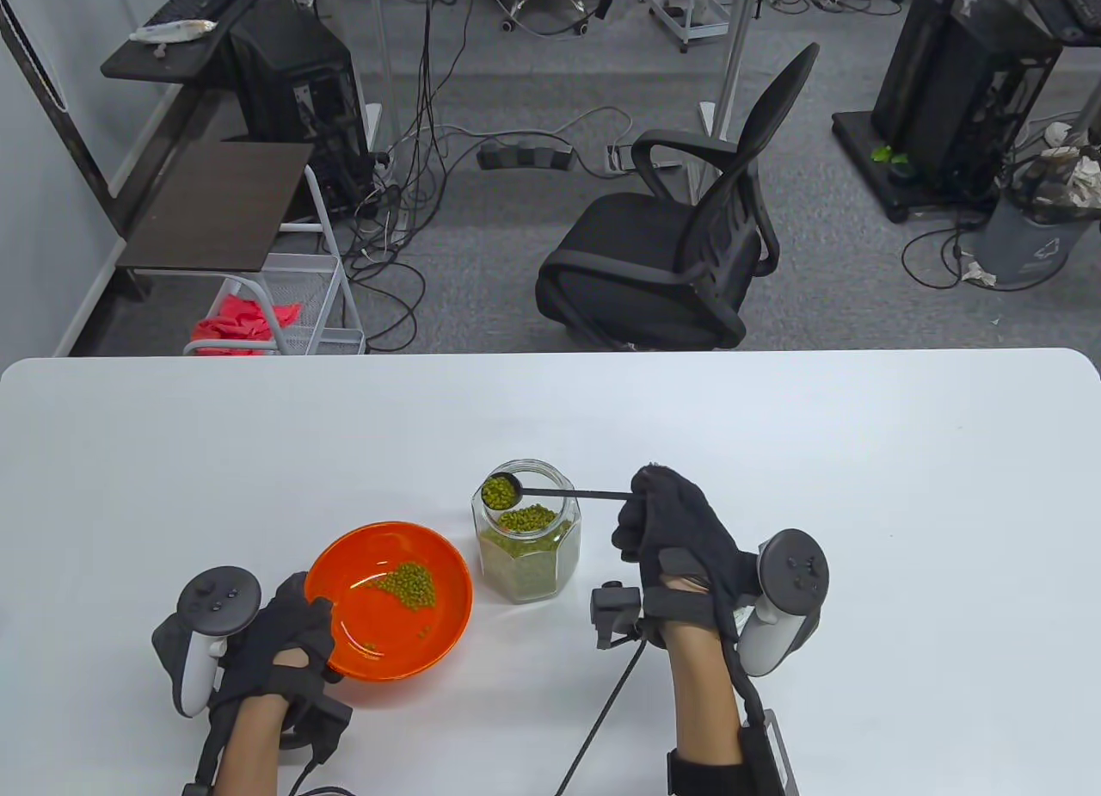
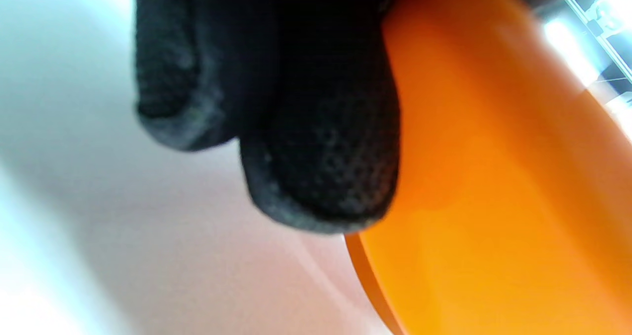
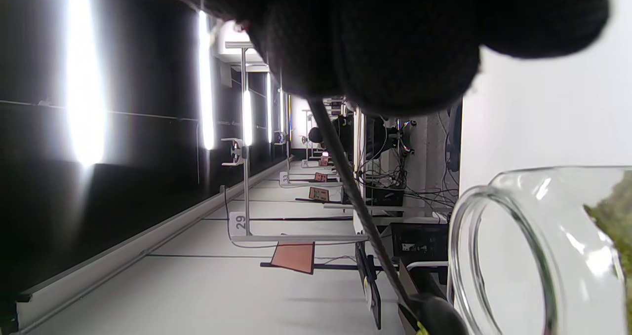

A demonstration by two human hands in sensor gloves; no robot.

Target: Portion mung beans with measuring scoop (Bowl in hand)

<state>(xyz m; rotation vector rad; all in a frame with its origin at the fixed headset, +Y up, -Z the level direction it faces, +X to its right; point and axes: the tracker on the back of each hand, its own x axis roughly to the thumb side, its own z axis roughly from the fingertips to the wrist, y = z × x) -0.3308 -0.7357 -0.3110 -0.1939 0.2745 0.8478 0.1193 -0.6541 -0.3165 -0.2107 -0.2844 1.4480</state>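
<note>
My right hand [image 1: 679,529] pinched the black measuring scoop's [image 1: 533,492] handle, fingertips hidden; my left hand [image 1: 288,637] gripped the orange plastic bowl's [image 1: 447,611] rim at lower left.

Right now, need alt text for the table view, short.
A gloved right hand holds a black measuring scoop heaped with mung beans over an open glass jar. The left hand grips the rim of an orange bowl holding some beans, on a white table.

A black office chair [image 1: 667,245] stands on the grey carpet just beyond the far edge of the white table [image 1: 774,417]. Left of the chair sits a wire cart [image 1: 284,301] holding red cloth [image 1: 241,321], with a power strip [image 1: 525,155] and tangled cables behind; far right of the chair stands a grey bin [image 1: 1036,237].
</note>
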